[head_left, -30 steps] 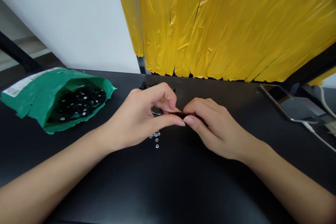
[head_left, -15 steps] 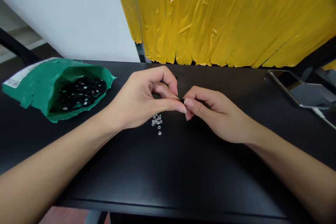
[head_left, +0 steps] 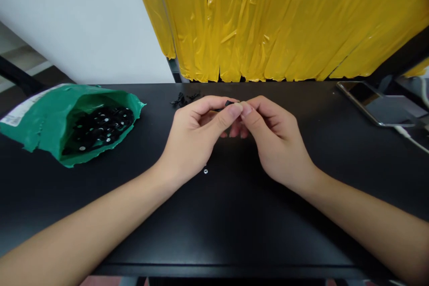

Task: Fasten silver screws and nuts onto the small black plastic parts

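Observation:
My left hand (head_left: pixel 192 138) pinches a small black plastic piece (head_left: pixel 229 103) between thumb and fingers; only its top edge shows. My right hand (head_left: pixel 276 138) has its thumb and forefinger closed against the left fingertips. What lies between those right fingers is hidden. Just below the left hand, one small metal ring, like a nut or washer (head_left: pixel 205 171), lies on the black table (head_left: pixel 231 223). Beyond the left hand is a small heap of black pieces (head_left: pixel 182 99).
At the left an open green plastic bag (head_left: pixel 43 120) holds many black parts with metal spots. A phone (head_left: pixel 360 103) with a white cable (head_left: pixel 410 138) lies at the right. Yellow plastic sheeting (head_left: pixel 268 22) and a white panel (head_left: pixel 100 22) stand behind the table.
Both hands have moved up and closer together. The black piece now shows at the left fingertips. The heap of black pieces has come into view, while the left hand covers most metal rings.

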The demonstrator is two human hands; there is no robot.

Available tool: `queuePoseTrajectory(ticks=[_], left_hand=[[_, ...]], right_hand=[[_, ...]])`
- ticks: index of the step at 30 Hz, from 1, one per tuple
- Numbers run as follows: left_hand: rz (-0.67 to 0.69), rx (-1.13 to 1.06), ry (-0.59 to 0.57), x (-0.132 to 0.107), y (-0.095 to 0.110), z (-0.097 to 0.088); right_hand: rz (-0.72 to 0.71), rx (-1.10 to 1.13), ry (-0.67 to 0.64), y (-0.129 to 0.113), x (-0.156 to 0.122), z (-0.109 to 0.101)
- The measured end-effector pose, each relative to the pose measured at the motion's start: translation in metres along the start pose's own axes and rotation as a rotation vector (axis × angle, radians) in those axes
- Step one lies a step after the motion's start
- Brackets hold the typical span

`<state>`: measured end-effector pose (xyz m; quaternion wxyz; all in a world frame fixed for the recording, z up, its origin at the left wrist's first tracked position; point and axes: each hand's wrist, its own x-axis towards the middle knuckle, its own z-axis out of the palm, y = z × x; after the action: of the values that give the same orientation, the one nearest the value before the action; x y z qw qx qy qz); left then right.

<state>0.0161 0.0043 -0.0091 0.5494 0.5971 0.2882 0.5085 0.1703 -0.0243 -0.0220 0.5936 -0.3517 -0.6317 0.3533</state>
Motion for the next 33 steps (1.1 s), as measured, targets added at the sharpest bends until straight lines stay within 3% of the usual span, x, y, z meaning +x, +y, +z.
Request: queuePoseTrajectory(ticks=[5, 10, 12, 15, 19, 23, 26, 33], left_hand=[[0.032, -0.005, 0.06, -0.008, 0.0, 0.004], [0.14, 0.095, 0.152, -0.004, 0.0, 0.004], [0.198, 0.162, 0.215, 0.003, 0.003, -0.002], [0.303, 0.241, 0.324, 0.016, 0.01, -0.018], [0.363, 0.276, 0.316, 0.026, 0.015, -0.033], [0.432, 0.293, 0.299, 0.029, 0.011, -0.033], [0.387, 0.36, 0.298, 0.026, 0.008, -0.03], [0.321, 0.287, 0.272, 0.021, 0.006, -0.024]], right_hand=[[-0.068, -0.063, 0.097, -0.007, -0.002, 0.01], [-0.091, -0.204, 0.035, -0.007, 0.002, 0.003], [-0.086, -0.371, -0.021, -0.005, 0.002, 0.0], [-0.123, -0.78, -0.233, -0.002, 0.0, 0.0], [-0.226, -1.069, -0.524, 0.001, -0.008, 0.006], [-0.232, -1.107, -0.615, 0.003, -0.012, 0.009], [-0.225, -1.103, -0.612, 0.003, -0.009, 0.01], [-0.257, -1.065, -0.654, 0.002, -0.006, 0.014]])
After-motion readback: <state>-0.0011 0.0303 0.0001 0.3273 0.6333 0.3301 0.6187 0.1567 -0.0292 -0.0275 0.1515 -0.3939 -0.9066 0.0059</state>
